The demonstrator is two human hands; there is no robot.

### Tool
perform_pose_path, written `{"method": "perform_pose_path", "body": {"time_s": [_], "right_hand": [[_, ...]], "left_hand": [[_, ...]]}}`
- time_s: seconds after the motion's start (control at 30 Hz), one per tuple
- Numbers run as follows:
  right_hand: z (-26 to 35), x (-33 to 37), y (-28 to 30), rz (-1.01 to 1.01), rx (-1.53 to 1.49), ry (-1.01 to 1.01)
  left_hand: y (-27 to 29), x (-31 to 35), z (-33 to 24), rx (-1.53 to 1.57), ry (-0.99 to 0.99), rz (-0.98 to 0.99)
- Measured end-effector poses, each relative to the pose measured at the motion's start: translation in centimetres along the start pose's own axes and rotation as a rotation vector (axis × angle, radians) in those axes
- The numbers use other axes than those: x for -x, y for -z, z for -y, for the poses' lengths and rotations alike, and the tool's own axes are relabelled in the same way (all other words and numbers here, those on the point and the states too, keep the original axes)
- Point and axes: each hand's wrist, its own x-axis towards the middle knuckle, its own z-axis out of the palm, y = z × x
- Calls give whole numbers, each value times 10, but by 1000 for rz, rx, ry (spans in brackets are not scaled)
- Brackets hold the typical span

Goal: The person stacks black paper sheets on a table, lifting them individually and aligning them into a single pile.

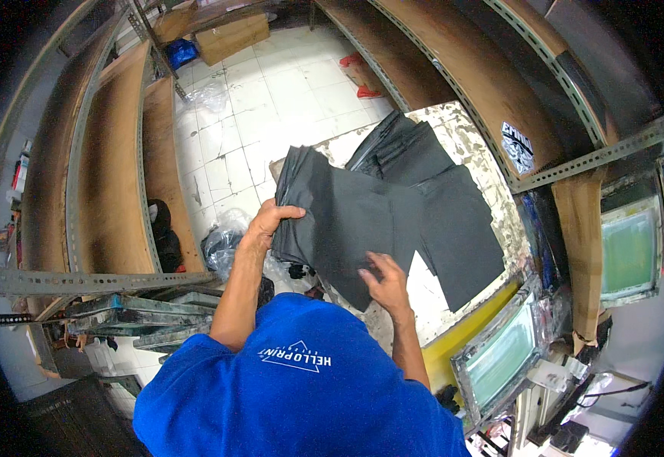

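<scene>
A stack of black cloth pieces (355,213) lies spread over a pale, paint-worn tabletop (427,293). My left hand (275,219) is closed on the stack's left edge, thumb on top and the fingers hidden beneath. The layers there look bunched together. Near the front edge of the cloth is my right hand (385,282), its fingers apart and slightly bent, holding nothing. Whether its fingertips touch the cloth, I cannot tell. More black pieces (408,148) fan out behind at the far side, partly covered by the front ones.
Metal-framed wooden shelves (115,167) stand on the left, and more shelves (454,68) run along the right. Framed screens (503,358) lean at the table's right front. Clear plastic bags (229,244) lie on the floor left of the table. A cardboard box (233,38) sits far back.
</scene>
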Motion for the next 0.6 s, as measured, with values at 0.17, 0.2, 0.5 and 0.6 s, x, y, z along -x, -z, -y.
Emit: {"method": "perform_pose_path", "body": {"time_s": [0.17,0.2,0.5,0.6], "right_hand": [[-23,15,35,-197,-116,-322],[-32,15,37,-220,-116,-375],[-65,-20,-13,-75,-1466,-182],[-72,-25,-17,-14,-1755,-37]], "left_hand": [[-89,40,-67,134,-124,280],[-108,48,-79,111,-131,325],[-216,117,-165,354,-119,830],[-205,120,-173,422,-175,670]]}}
